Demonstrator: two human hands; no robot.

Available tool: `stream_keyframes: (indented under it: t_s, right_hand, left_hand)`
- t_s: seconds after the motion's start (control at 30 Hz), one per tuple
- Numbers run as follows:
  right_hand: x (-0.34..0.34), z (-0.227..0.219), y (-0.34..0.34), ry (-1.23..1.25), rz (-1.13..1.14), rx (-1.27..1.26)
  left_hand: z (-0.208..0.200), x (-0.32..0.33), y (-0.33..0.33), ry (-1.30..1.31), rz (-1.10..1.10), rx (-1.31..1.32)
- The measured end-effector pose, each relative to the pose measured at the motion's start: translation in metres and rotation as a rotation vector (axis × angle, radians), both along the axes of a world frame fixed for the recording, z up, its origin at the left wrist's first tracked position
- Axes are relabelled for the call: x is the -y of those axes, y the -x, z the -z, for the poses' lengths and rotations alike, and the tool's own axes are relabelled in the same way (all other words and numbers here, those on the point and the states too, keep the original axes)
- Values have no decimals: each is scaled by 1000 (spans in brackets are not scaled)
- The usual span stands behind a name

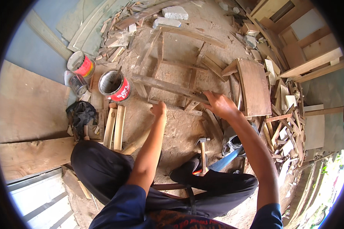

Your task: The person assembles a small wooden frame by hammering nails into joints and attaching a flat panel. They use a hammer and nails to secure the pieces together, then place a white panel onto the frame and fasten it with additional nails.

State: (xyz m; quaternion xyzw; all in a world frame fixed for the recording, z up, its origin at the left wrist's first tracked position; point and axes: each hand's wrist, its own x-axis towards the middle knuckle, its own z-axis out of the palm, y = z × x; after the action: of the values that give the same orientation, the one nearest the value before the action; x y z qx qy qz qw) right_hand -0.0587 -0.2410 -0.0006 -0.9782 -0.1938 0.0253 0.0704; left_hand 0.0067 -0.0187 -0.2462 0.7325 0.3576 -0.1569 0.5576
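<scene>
A weathered wooden frame point(168, 84), built of legs and crossbars like a stool or small table, stands on the dirt floor in front of me. My right hand point(221, 104) grips its near right corner, fingers wrapped over the end of the top bar. My left hand point(159, 109) is closed in front of the near lower rail; what its fingers hold, if anything, is hidden. Close to my folded legs lies a claw hammer point(203, 154) with a wooden handle. Beside it is a handsaw point(225, 159) with a bluish blade.
Left of the frame stand an open red can point(121, 91) with a stick inside, another red can point(80, 64) and a small dark tin point(78, 84). A black bag point(81, 114) and wood strips point(114, 128) lie nearer. At right, a wooden board piece point(254, 87) leans by heaped scraps point(288, 129).
</scene>
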Motion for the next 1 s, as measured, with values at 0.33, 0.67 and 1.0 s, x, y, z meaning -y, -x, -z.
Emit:
stream_keyframes:
  t_s: [0.33, 0.67, 1.0]
  right_hand:
    - [-28, 2, -1, 15, -23, 30]
    - [-33, 2, 3, -10, -16, -19]
    - [-28, 17, 9, -58, -41, 3]
  left_hand:
    - [-143, 39, 57, 175, 567, 1093]
    - [-117, 54, 33, 290, 579, 1021]
    - [-113, 49, 34, 286, 619, 902]
